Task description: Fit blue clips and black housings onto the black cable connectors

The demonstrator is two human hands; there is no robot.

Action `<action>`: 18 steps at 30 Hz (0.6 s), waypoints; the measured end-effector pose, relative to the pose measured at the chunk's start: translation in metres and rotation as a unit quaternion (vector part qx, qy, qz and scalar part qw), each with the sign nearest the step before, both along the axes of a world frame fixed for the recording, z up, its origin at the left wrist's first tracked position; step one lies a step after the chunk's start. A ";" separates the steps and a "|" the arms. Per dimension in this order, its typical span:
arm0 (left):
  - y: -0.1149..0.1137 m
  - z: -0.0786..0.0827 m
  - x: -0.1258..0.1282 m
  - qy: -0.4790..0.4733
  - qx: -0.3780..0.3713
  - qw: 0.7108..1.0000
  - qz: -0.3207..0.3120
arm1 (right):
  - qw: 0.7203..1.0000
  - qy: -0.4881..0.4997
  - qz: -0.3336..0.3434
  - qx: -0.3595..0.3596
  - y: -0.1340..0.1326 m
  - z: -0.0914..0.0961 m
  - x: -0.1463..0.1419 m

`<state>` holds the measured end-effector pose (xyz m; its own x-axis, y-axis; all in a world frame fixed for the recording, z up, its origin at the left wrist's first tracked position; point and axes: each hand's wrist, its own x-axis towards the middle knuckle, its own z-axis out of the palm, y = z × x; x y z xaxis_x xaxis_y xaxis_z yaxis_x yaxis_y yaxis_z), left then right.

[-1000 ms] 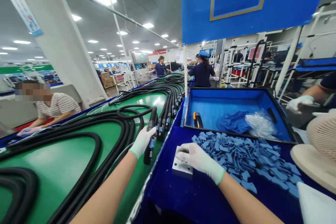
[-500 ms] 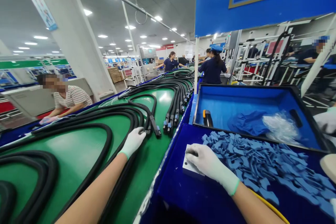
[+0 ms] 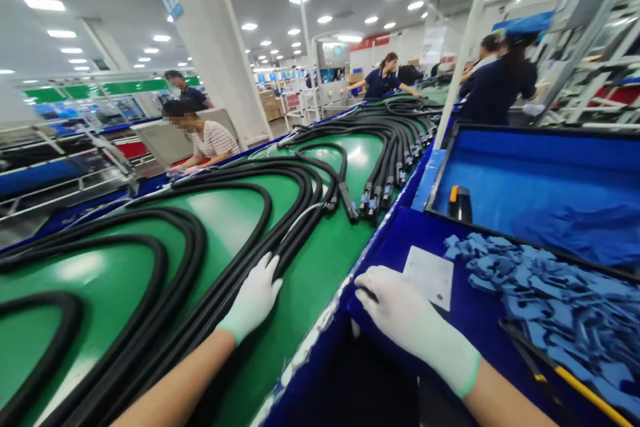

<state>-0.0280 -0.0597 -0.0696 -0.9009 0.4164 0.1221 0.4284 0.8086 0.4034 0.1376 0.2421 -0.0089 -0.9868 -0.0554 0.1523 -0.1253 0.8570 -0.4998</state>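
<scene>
**White-gloved hands set on black cables and beside a white plate**

Black cables (image 3: 295, 247) are laid in long loops on a green belt (image 3: 225, 213). Under the hands, their long axis is directed from lower left to upper right. Their connector ends (image 3: 375, 200), fitted with blue collars, are bunched near the belt's right edge and pointed down the belt, toward the wearer. The left hand (image 3: 253, 297) is laid on the cables with its fingers spread and is not closed around them. The right hand (image 3: 405, 307) is kept off the belt, over a dark blue bench top (image 3: 373, 330), with its fingers lightly curled at the edge of a white plate (image 3: 429, 277). Whether anything is held by it cannot be told. Blue foam pieces (image 3: 530, 300) are heaped just right of the plate. Beyond them, a blue tray (image 3: 530, 173) is seen holding blue cloth (image 3: 575, 233). A co-worker (image 3: 213, 140) in a striped shirt is seated across the belt.
</scene>
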 end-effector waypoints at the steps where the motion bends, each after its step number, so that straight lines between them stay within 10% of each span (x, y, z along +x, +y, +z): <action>1: -0.001 0.007 -0.008 -0.015 0.004 1.000 0.002 | 1.000 -0.004 0.031 0.002 -0.013 -0.004 -0.002; 5: -0.046 0.034 -0.011 -0.090 0.003 0.996 0.025 | 0.996 -0.013 0.078 -0.033 -0.035 -0.023 0.008; 10: -0.111 0.064 0.069 -0.151 -0.063 0.984 0.076 | 0.993 -0.041 0.054 -0.094 -0.014 -0.043 0.030; 14: -0.112 0.046 0.127 -0.155 -0.116 0.976 0.097 | 0.994 -0.040 0.043 -0.087 -0.016 -0.038 0.035; 18: -0.099 0.036 0.119 -0.142 -0.138 0.974 0.107 | 0.993 -0.039 0.065 -0.087 -0.037 -0.020 0.043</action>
<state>0.0910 -0.1589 -0.0340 -0.9518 0.1962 -0.2357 0.1398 0.9617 0.2356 0.1804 0.2053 -0.0285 -0.9823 -0.1627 0.0931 -0.1836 0.7365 -0.6510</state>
